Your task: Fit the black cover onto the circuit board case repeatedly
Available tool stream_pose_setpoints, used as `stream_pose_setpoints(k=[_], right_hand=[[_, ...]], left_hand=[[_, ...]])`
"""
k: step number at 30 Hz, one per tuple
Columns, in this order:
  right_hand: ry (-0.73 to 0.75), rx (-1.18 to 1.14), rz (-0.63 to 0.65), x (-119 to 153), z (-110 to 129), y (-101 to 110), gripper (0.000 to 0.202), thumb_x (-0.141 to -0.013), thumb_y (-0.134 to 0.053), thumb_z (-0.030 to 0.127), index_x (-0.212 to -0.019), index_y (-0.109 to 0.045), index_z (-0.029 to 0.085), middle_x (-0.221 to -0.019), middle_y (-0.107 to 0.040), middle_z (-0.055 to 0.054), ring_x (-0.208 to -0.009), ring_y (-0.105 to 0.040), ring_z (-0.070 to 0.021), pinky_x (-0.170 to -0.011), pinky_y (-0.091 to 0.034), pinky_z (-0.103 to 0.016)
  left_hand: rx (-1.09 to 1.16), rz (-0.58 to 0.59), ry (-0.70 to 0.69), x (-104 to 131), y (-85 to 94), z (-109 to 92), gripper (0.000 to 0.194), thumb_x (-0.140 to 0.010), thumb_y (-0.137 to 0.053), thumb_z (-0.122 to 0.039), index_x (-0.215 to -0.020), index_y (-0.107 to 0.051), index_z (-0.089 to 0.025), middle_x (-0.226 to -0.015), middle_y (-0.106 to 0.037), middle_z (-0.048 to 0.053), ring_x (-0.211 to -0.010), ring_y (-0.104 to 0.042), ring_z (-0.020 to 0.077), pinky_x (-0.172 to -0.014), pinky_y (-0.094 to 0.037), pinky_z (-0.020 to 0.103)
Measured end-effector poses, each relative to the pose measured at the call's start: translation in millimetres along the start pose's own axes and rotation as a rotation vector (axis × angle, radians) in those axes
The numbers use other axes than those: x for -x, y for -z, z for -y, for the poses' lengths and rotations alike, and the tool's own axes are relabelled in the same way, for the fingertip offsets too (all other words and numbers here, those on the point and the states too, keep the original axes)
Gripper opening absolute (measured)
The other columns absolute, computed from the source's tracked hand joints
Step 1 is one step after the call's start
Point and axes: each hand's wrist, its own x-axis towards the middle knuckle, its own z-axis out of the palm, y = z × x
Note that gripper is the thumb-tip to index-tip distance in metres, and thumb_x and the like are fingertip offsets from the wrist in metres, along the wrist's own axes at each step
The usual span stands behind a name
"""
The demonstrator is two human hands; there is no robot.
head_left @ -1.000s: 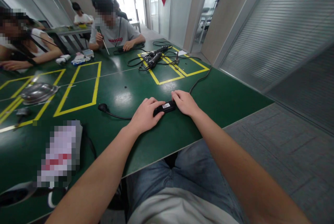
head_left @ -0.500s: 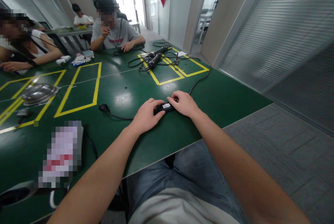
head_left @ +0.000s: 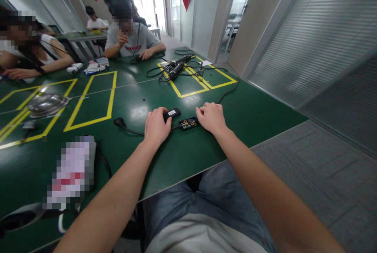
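On the green table [head_left: 176, 158] lies a small black case [head_left: 189, 123], open on top, with a circuit board and orange-ringed parts showing. My left hand [head_left: 157, 124] grips a black cover with a white label [head_left: 172, 112], just left of and behind the case. The fingers of my right hand [head_left: 211, 117] are curled at the right end of the case and hold it. A black cable runs left from the case under my left hand to a black plug [head_left: 119, 122]. Another cable [head_left: 228, 92] leads back from my right hand.
Black tools with tangled cables [head_left: 176, 68] lie within yellow tape at the back. A metal bowl-like part [head_left: 48, 105] is at the left, a blurred packet [head_left: 72, 168] nearer. Several people sit beyond, one in a grey shirt [head_left: 134, 41].
The labelled cover has come off the black case and moved left and back in my left hand, exposing the circuit board. My right hand has stayed at the case's right end.
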Motion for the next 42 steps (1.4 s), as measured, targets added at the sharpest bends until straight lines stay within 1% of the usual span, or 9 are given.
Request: stream_pose_setpoints(k=[2, 4, 7, 9, 12, 22, 32, 39, 42], right_hand=[[-0.011, 0.015, -0.003, 0.0, 0.7, 1.0, 0.053, -0.112, -0.039, 0.034, -0.095, -0.087, 0.019, -0.107, -0.078, -0.015, -0.104, -0.063, -0.0291, -0.092, -0.037, -0.043], [-0.028, 0.02, -0.009, -0.2, 1.3, 1.7, 0.055, -0.113, -0.037, 0.034, -0.098, -0.088, 0.019, -0.109, -0.078, -0.016, -0.105, -0.064, -0.0295, -0.093, -0.038, -0.043], [-0.042, 0.029, -0.009, -0.4, 2.2, 1.9, 0.056, -0.113, -0.036, 0.035, -0.101, -0.088, 0.018, -0.111, -0.078, -0.017, -0.107, -0.064, -0.0305, -0.095, -0.039, -0.044], [-0.043, 0.039, -0.009, -0.4, 2.8, 1.6, 0.057, -0.113, -0.035, 0.036, -0.102, -0.088, 0.017, -0.112, -0.078, -0.018, -0.107, -0.064, -0.0306, -0.095, -0.04, -0.043], [-0.031, 0.047, -0.015, -0.2, 3.0, 0.8, 0.057, -0.112, -0.035, 0.036, -0.1, -0.087, 0.016, -0.11, -0.079, -0.018, -0.105, -0.066, -0.0298, -0.094, -0.042, -0.043], [0.012, -0.055, -0.009, -1.0, -0.5, -1.0, 0.054, -0.11, -0.043, 0.041, -0.077, -0.081, 0.02, -0.096, -0.079, -0.017, -0.09, -0.071, -0.0297, -0.081, -0.047, -0.04], [-0.111, -0.176, -0.016, -1.8, -2.9, 0.1, 0.064, -0.115, -0.032, 0.045, -0.08, -0.079, 0.021, -0.092, -0.08, -0.016, -0.088, -0.074, -0.0295, -0.072, -0.043, -0.035], [-0.063, -0.148, 0.018, -2.6, -3.1, -3.6, 0.053, -0.111, -0.047, 0.043, -0.073, -0.078, 0.023, -0.093, -0.079, -0.015, -0.085, -0.072, -0.0287, -0.074, -0.045, -0.036], [-0.058, -0.142, 0.024, -2.5, -2.8, -4.9, 0.051, -0.11, -0.049, 0.042, -0.071, -0.076, 0.024, -0.094, -0.079, -0.014, -0.084, -0.071, -0.0276, -0.076, -0.045, -0.037]], left_hand=[[-0.041, -0.046, -0.04, 2.0, 1.6, -3.0, 0.023, -0.098, -0.067, -0.026, -0.119, -0.071, -0.019, -0.128, -0.068, 0.016, -0.121, -0.061, 0.0345, -0.109, -0.053, 0.051], [-0.08, -0.052, -0.09, 4.2, 3.2, -6.8, 0.017, -0.101, -0.065, -0.033, -0.107, -0.075, -0.02, -0.121, -0.067, 0.015, -0.117, -0.06, 0.0332, -0.105, -0.054, 0.049], [-0.18, 0.052, -0.19, 7.1, 4.7, -11.2, 0.038, -0.106, -0.057, -0.043, -0.085, -0.079, -0.02, -0.109, -0.066, 0.013, -0.11, -0.059, 0.0325, -0.099, -0.054, 0.049], [-0.247, 0.111, -0.252, 8.1, 4.9, -12.2, 0.048, -0.11, -0.049, -0.046, -0.085, -0.082, -0.02, -0.107, -0.066, 0.014, -0.109, -0.057, 0.0328, -0.098, -0.053, 0.05], [-0.312, 0.128, -0.297, 8.1, 4.1, -11.5, 0.052, -0.111, -0.044, -0.045, -0.091, -0.085, -0.02, -0.106, -0.065, 0.015, -0.11, -0.056, 0.0339, -0.097, -0.053, 0.051], [-0.3, 0.055, -0.27, 5.0, -0.1, -5.8, 0.049, -0.109, -0.048, -0.042, -0.085, -0.085, -0.021, -0.098, -0.063, 0.016, -0.108, -0.057, 0.0359, -0.094, -0.054, 0.05], [-0.273, 0.074, -0.227, 3.1, 2.6, -6.3, 0.054, -0.11, -0.043, -0.043, -0.082, -0.084, -0.021, -0.092, -0.062, 0.014, -0.102, -0.058, 0.0342, -0.09, -0.055, 0.05], [-0.273, 0.104, -0.234, 4.5, 2.0, -5.8, 0.052, -0.109, -0.047, -0.042, -0.076, -0.08, -0.021, -0.092, -0.062, 0.014, -0.101, -0.059, 0.034, -0.09, -0.055, 0.049], [-0.245, 0.099, -0.207, 5.9, 2.0, -6.7, 0.044, -0.108, -0.051, -0.04, -0.079, -0.078, -0.021, -0.097, -0.063, 0.014, -0.105, -0.06, 0.0343, -0.093, -0.055, 0.05]])
